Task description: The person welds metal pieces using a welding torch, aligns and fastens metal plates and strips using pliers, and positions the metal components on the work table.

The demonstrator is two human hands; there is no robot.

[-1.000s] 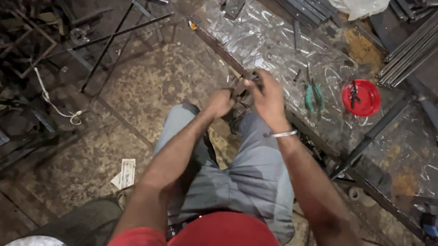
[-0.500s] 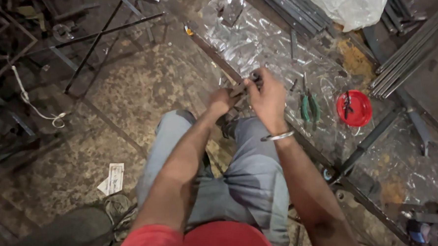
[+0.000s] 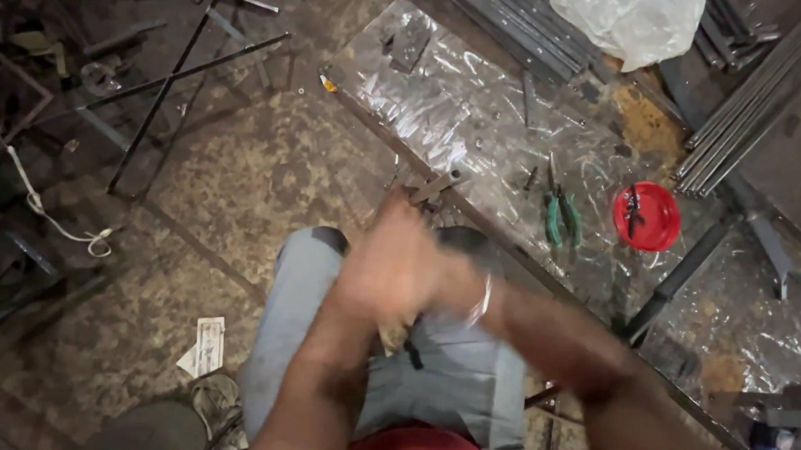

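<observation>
My two hands are blurred by motion and sit close together above my grey-trousered knees. My left hand (image 3: 377,269) overlaps my right hand (image 3: 446,284), which has a metal bangle at the wrist. Just beyond them a small metal bracket (image 3: 435,187) lies on a long dark steel bar (image 3: 500,239) that runs diagonally across the floor. Neither hand touches the bracket. A small dark object (image 3: 412,351) shows under the hands, against my trousers. The blur hides what the fingers hold.
Green-handled pliers (image 3: 560,216) and a red bowl (image 3: 645,216) with a dark tool in it lie on a clear plastic sheet (image 3: 449,97). Steel rods (image 3: 746,102), a white plastic bag (image 3: 625,8), a white cord (image 3: 49,213), a paper slip (image 3: 206,346) and metal frames (image 3: 17,107) surround me.
Both hands have pulled back from the bracket on the bar toward my body and come together. The view has shifted slightly.
</observation>
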